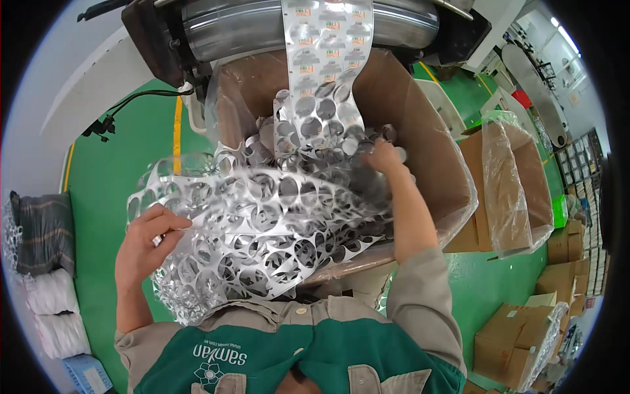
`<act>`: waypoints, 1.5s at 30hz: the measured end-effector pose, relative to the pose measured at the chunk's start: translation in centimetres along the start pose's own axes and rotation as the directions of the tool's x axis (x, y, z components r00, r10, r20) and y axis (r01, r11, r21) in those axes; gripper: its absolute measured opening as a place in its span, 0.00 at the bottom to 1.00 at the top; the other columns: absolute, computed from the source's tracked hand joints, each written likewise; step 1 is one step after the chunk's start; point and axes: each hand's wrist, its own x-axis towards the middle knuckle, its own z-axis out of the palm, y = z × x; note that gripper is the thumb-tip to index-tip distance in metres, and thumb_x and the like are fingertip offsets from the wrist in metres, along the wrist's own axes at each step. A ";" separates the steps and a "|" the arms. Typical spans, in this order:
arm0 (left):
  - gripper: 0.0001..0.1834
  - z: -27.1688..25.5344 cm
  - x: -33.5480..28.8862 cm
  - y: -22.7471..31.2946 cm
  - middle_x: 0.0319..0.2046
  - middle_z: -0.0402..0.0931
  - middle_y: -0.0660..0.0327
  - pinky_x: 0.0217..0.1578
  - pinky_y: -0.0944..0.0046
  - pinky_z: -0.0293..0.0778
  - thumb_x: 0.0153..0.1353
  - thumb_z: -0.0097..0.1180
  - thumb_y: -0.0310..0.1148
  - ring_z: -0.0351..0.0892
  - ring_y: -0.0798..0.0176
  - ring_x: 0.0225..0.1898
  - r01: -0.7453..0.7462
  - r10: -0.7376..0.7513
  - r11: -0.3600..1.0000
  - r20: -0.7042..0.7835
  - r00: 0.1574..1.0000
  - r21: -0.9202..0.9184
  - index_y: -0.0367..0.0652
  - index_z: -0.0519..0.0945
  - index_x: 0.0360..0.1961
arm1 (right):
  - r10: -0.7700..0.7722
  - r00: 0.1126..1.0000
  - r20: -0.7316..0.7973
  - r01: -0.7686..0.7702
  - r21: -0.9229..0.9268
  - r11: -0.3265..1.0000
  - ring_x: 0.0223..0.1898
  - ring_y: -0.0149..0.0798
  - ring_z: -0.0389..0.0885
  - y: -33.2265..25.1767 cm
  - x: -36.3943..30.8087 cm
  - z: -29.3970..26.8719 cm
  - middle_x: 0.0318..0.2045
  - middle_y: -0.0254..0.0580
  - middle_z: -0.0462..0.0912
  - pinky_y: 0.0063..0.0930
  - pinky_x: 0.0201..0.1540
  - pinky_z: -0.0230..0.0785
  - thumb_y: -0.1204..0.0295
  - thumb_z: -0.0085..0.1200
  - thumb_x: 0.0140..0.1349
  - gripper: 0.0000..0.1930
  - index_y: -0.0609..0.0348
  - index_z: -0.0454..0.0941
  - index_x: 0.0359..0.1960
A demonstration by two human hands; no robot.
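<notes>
My left hand (149, 240) is closed in a pinch on the edge of a punched foil sheet (275, 213), a silvery web full of round holes. The web spreads in a crumpled heap across my front and over the near side of a large cardboard box (420, 131). Inside the box, my right hand (386, 159) reaches among loose silver foil discs (351, 146); its fingers are blurred and partly hidden. A printed foil strip (325, 59) hangs from a metal roller (230, 29) into the box, with round cuts along its lower part.
A second carton (508, 184) with a clear plastic liner stands to the right. Closed cartons (518, 341) are stacked at the lower right. Dark cloth (44, 230) and white bundles (56, 292) lie at the left. Cables (141, 98) hang from the machine above the green floor (108, 190).
</notes>
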 end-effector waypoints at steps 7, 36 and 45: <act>0.19 -0.8 4.4 0.7 0.46 0.71 0.55 0.54 0.51 0.58 0.47 0.61 0.43 0.65 0.47 0.53 -0.343 0.391 0.905 -0.172 0.904 0.253 0.43 0.80 0.38 | -0.153 0.984 -0.092 0.141 -0.120 0.983 0.45 0.57 0.76 0.0 -0.8 -1.2 0.40 0.60 0.78 0.45 0.45 0.68 0.57 0.61 0.46 0.30 0.65 0.69 0.46; 0.17 -5.0 4.8 -4.4 0.38 0.78 0.61 0.43 0.68 0.69 0.62 0.51 0.41 0.74 0.69 0.42 -0.200 0.038 0.887 -0.364 0.930 -0.416 0.39 0.77 0.44 | -0.120 0.963 0.242 0.177 -0.228 0.958 0.44 0.56 0.75 -0.9 -1.7 -1.6 0.40 0.61 0.77 0.42 0.45 0.66 0.60 0.63 0.40 0.26 0.68 0.73 0.37; 0.18 4.0 -6.3 -17.3 0.39 0.78 0.61 0.46 0.64 0.68 0.64 0.45 0.44 0.75 0.65 0.43 0.311 -0.512 0.816 -0.360 0.780 -0.486 0.40 0.78 0.43 | -0.506 0.826 -0.249 0.310 0.950 0.038 0.49 0.36 0.71 -5.7 -4.1 -9.7 0.49 0.41 0.73 0.31 0.55 0.61 0.65 0.54 0.57 0.22 0.59 0.66 0.52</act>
